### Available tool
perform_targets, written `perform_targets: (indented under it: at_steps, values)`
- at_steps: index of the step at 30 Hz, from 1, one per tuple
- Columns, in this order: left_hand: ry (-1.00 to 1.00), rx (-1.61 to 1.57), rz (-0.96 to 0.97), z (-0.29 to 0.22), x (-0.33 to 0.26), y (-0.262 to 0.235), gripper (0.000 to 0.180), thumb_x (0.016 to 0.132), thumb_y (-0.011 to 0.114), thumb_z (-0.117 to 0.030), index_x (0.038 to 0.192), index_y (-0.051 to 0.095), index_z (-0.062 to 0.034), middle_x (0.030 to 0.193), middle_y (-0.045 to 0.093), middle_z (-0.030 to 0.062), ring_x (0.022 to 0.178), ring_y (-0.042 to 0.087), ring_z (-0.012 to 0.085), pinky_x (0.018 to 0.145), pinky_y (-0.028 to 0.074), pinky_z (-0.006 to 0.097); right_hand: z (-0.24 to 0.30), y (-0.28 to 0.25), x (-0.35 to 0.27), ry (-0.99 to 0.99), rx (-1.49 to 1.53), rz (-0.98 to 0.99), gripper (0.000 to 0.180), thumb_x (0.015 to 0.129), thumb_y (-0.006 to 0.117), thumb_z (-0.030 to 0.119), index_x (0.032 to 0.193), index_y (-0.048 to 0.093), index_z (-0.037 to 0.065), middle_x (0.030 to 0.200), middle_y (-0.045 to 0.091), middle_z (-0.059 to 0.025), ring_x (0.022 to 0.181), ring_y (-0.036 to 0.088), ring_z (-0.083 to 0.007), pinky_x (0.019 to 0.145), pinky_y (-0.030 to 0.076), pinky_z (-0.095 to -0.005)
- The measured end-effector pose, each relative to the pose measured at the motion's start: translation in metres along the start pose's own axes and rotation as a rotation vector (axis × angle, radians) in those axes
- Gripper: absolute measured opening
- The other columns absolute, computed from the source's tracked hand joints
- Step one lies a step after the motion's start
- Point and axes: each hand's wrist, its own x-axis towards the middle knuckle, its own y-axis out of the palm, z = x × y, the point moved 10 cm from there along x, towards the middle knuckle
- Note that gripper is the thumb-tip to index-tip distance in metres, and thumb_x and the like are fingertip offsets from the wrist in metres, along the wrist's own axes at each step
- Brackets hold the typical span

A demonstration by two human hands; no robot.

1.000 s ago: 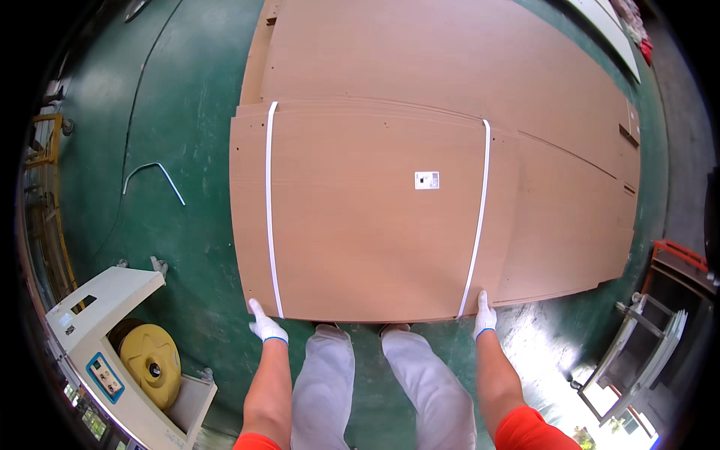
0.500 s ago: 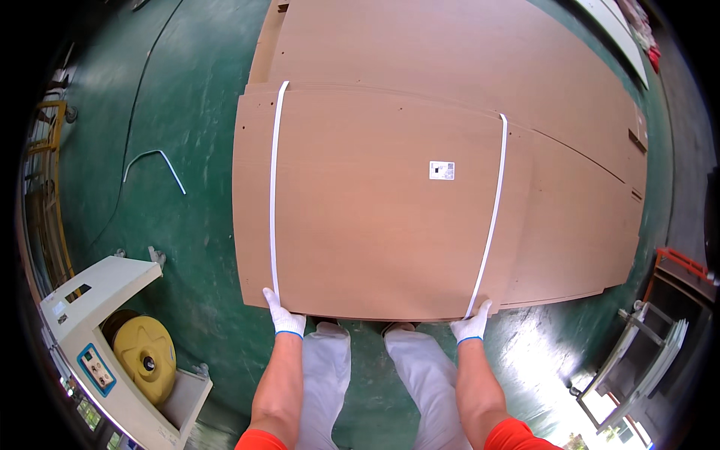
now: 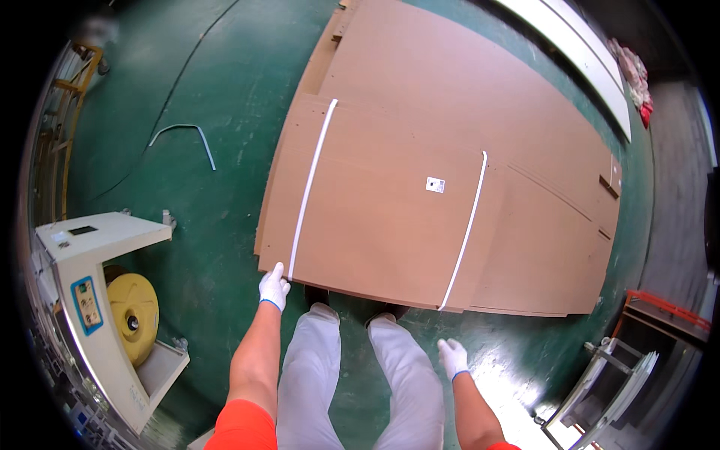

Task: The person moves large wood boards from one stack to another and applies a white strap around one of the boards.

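A strapped stack of flat brown cardboard sheets (image 3: 375,217) lies in front of my feet, with a small white label on top. A white strap (image 3: 311,191) runs over its left part and another white strap (image 3: 469,225) over its right part. My left hand (image 3: 274,288), in a white glove, is at the near left corner beside the left strap. Its thumb lies over the edge and its fingers curl below. My gloved right hand (image 3: 452,357) is off the stack, near its right front corner, with nothing in it and the fingers loosely bent.
Larger brown sheets (image 3: 450,67) lie beneath and beyond the stack. At left stands a pale machine (image 3: 112,232) with a yellow reel (image 3: 133,319). A bent strip of strapping (image 3: 204,142) lies on the green floor. A metal frame (image 3: 604,390) stands at right.
My right hand has let go of the stack's near edge and dropped toward me. My left hand remains at the left corner. The view has turned, so the stack appears slanted.
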Motion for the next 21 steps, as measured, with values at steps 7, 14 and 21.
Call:
perform_targets:
  at_steps: [7,14,21]
  values:
    - [0.225,0.561,0.068,-0.060,-0.177,-0.127,0.068,0.090,0.077,-0.027,0.141,0.050,0.0082,0.133,0.063,0.0232,0.120,0.064,0.0302,0.102,0.050,0.038,-0.069,-0.042,-0.129,-0.064,-0.204,0.099,0.072,0.085,0.074,0.042,0.131,0.059,-0.011,0.131,0.065,-0.0268,0.125,0.062,-0.0337,0.106,0.046,-0.0380]
    - [0.222,0.714,0.008,0.034,-0.290,-0.280,0.060,0.090,0.075,-0.028,0.135,0.057,0.0078,0.133,0.063,0.0249,0.124,0.062,0.0323,0.107,0.047,0.039,0.056,-0.044,-0.240,-0.431,-0.236,0.244,0.066,0.090,0.073,0.037,0.136,0.058,-0.008,0.135,0.063,-0.0233,0.127,0.060,-0.0306,0.108,0.045,-0.0368]
    - [0.560,1.646,0.432,0.122,-0.352,-0.196,0.039,0.100,0.043,-0.035,0.099,0.073,-0.0107,0.100,0.073,0.0217,0.091,0.070,0.0412,0.083,0.054,0.051,0.016,-0.149,-0.319,-0.469,-0.161,0.108,0.057,0.091,0.069,0.038,0.125,0.064,-0.008,0.113,0.073,-0.0203,0.100,0.070,-0.0306,0.088,0.054,-0.0409]
